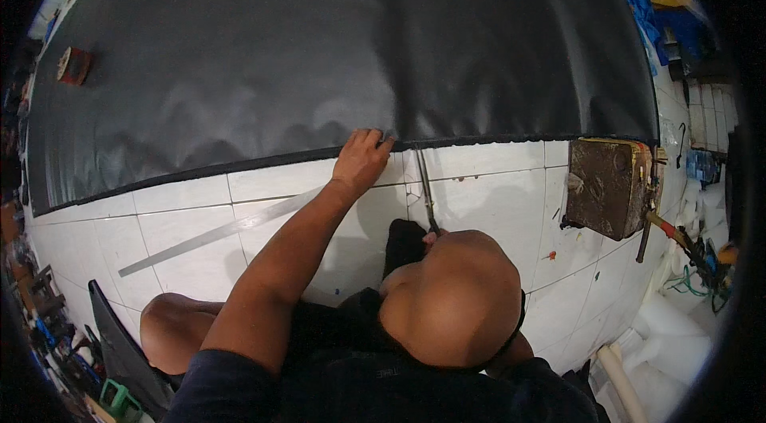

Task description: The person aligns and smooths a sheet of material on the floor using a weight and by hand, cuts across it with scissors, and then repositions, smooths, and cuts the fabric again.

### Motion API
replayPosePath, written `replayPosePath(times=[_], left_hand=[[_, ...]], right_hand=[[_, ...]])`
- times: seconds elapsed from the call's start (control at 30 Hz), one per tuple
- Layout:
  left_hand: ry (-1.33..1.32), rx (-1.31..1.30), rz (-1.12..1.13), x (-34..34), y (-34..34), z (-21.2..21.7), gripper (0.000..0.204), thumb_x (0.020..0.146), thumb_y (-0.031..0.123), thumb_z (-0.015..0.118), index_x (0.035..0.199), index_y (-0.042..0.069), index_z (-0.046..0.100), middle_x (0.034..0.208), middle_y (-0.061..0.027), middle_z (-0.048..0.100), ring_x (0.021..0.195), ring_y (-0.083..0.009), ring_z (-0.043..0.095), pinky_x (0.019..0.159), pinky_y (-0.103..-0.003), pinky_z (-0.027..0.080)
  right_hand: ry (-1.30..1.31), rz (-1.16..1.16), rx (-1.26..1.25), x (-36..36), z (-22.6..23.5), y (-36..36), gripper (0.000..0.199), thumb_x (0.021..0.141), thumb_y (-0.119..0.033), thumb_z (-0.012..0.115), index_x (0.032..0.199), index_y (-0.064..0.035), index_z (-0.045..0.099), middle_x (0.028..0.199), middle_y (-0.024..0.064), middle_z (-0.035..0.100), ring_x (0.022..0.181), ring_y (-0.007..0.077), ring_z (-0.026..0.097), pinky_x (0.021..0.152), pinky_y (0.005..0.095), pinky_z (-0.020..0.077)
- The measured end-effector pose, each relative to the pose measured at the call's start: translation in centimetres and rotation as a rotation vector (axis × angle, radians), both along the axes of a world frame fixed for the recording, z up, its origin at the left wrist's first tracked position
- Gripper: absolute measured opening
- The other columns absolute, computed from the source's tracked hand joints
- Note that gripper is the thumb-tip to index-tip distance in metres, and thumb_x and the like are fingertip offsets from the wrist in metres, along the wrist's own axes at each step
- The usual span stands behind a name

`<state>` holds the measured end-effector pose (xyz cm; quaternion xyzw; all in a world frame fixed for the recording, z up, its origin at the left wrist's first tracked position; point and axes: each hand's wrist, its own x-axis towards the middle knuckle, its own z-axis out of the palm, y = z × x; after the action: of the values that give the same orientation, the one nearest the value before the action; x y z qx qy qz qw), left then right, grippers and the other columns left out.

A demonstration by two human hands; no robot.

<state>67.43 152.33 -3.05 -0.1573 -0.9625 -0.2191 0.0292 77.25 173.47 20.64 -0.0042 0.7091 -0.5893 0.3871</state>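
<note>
Left hand (364, 158) half-open on black sheet (303, 32), right hand (431, 239) mostly hidden beside slim tool (426, 187), grip unclear.

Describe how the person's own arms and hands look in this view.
The bare left hand wears no visible glove, and no watch or band shows on the left forearm. A short, dark fabric sleeve ends above the elbow. Only a small, ungloved part of the right hand shows; most of the right arm is hidden.
</note>
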Motion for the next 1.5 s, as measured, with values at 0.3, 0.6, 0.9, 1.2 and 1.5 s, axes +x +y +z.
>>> replayPosePath(times=[0.3,0.6,0.9,1.2,1.5], left_hand=[[-0.129,0.078,0.071,0.1,0.5,0.4,0.034,0.086,0.015,0.063,0.119,0.008,0.064,0.106,-0.01,0.059,0.109,-0.0309,0.056,0.107,-0.05,0.04],[-0.099,0.164,0.095,0.0,0.5,0.6,0.028,0.083,0.013,0.068,0.11,0.008,0.066,0.105,-0.0111,0.06,0.105,-0.0333,0.056,0.106,-0.055,0.038],[-0.075,0.121,0.087,0.4,0.6,0.4,0.028,0.082,0.01,0.068,0.11,0.008,0.068,0.105,-0.0088,0.06,0.106,-0.0318,0.056,0.107,-0.057,0.037],[-0.041,0.171,0.08,0.6,0.7,0.2,0.03,0.084,0.01,0.066,0.114,0.008,0.067,0.11,-0.008,0.06,0.109,-0.0306,0.055,0.109,-0.058,0.035],[-0.046,0.138,0.059,1.0,0.4,-0.1,0.034,0.083,0.009,0.066,0.117,0.008,0.066,0.112,-0.0091,0.059,0.11,-0.0306,0.055,0.111,-0.059,0.034]], right_hand=[[0.082,0.217,-0.064,-1.8,-1.4,1.1,0.059,0.092,-0.032,0.068,0.137,-0.0035,0.043,0.132,0.0105,0.052,0.122,0.0176,0.051,0.098,0.0293,0.0462],[-0.168,-0.252,0.012,-0.8,-18.5,0.2,0.041,0.094,-0.045,0.062,0.109,-0.008,0.052,0.09,0.0039,0.052,0.085,0.0143,0.052,0.075,0.0283,0.0436],[-0.196,-0.182,0.179,-0.5,-23.9,-0.5,0.04,0.096,-0.049,0.059,0.095,-0.0094,0.055,0.067,-0.0007,0.05,0.062,0.0114,0.05,0.061,0.0269,0.041],[-0.205,-0.219,0.21,-0.7,-23.0,-0.8,0.035,0.094,-0.042,0.063,0.096,-0.0083,0.056,0.072,-0.0003,0.052,0.062,0.0126,0.051,0.06,0.0287,0.0422],[-0.146,-0.256,0.213,-0.8,-23.0,-1.6,0.04,0.094,-0.043,0.065,0.085,-0.0052,0.055,0.064,-0.0008,0.051,0.056,0.0103,0.05,0.054,0.0282,0.0404]])
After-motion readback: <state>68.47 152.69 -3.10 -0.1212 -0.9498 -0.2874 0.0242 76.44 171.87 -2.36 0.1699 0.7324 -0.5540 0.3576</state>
